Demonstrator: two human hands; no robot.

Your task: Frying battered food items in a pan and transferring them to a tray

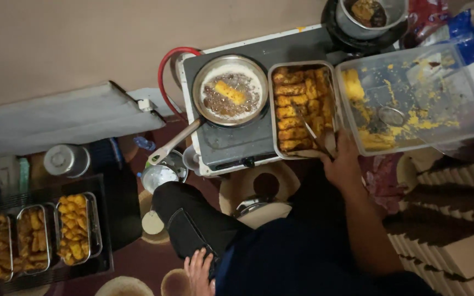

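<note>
My right hand [340, 158] grips thin metal tongs [308, 127] whose tips reach into a rectangular metal tray [272, 109] filled with golden fried rolls [293, 118]. Left of the tray, a frying pan [204, 109] stands on a single-burner stove [231, 145]. One yellow piece [230, 92] sits in the pan's bubbling oil. My left hand [199, 272] rests flat on my dark-trousered knee, fingers apart, holding nothing.
A clear plastic tub [456, 93] smeared with yellow batter holds a small strainer [391, 115] at the right. A pot [352, 24] stands behind it. Three trays of fried pieces [75, 229] lie at the lower left, near a metal can [67, 160]. Stacked cardboard boxes [456, 230] fill the right.
</note>
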